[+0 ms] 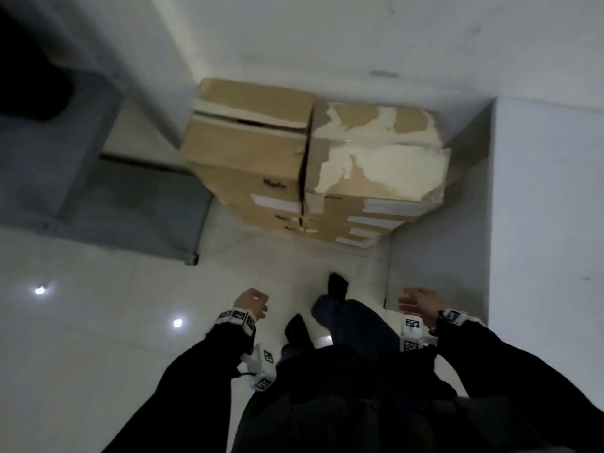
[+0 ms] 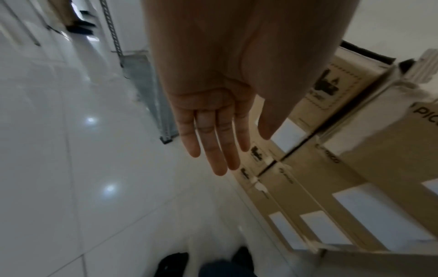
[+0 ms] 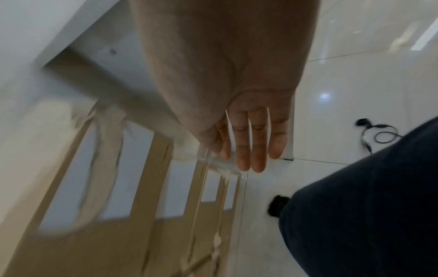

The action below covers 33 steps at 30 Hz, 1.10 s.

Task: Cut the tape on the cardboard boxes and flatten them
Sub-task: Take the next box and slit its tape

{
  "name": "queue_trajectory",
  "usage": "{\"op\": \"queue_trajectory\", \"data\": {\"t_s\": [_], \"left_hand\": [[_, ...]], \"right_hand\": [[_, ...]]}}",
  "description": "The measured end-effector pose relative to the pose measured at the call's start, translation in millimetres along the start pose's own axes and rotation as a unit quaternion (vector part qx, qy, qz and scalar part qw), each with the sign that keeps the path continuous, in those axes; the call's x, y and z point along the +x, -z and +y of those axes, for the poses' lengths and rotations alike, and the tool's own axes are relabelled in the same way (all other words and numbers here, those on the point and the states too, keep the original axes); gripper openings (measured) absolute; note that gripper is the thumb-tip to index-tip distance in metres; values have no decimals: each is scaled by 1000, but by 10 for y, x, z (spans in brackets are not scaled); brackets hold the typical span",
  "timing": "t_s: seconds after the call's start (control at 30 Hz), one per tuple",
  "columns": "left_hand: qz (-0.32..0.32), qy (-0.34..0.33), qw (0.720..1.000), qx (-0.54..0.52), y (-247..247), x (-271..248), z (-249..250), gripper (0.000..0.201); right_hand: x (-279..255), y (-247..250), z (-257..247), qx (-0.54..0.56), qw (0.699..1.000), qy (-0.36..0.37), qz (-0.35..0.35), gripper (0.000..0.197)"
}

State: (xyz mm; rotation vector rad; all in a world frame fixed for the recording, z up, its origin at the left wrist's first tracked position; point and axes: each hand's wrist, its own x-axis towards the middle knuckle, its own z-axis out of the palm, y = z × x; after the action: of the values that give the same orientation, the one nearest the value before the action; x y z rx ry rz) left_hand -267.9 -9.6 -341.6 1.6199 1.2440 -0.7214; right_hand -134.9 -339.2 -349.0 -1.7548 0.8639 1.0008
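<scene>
Cardboard boxes (image 1: pixel 304 165): brown, stacked in two columns side by side on the white tiled floor (image 1: pixel 98 322), set into a corner between white walls. Top left box (image 1: pixel 248 125) shows a strip of pale tape (image 1: pixel 245 116) along its flap seam, with a dark gap at the seam. Top right box (image 1: pixel 379 148) is covered with torn white patches and clear film. White labels (image 1: pixel 395 209) run down the near faces of the stack; dark printing reads "PICO" in the left wrist view.

Left hand (image 1: pixel 251 302): held in the air, near the stack but apart from it; fingers (image 2: pixel 213 146) straight and close together, holding nothing.

Right hand (image 1: pixel 420 302): likewise raised and apart from the boxes; fingers (image 3: pixel 249 142) straight, slightly parted, holding nothing.

Person: black sleeves, dark trousers, black footwear (image 1: pixel 336 284) on the floor just short of the stack.

Grey metal rack (image 1: pixel 98 191): left of the boxes.

Black cable (image 3: pixel 377 133): lying on the floor, well apart from the stack.
</scene>
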Motion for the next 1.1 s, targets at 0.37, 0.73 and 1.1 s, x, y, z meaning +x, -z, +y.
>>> {"op": "queue_trajectory", "data": {"t_s": [0.37,0.73,1.1], "left_hand": [[63,-188,977,76,3,492,2138,17],[65,-72,994,55,13,686,3651,73],[43,-89,994,40,-250,971,3503,95]], "right_hand": [[583,401,-1182,242,965,5,98,45],[951,285,-2656,-17,985,135,111,81],[1068,333,-2626,21,990,124,62,64]]}}
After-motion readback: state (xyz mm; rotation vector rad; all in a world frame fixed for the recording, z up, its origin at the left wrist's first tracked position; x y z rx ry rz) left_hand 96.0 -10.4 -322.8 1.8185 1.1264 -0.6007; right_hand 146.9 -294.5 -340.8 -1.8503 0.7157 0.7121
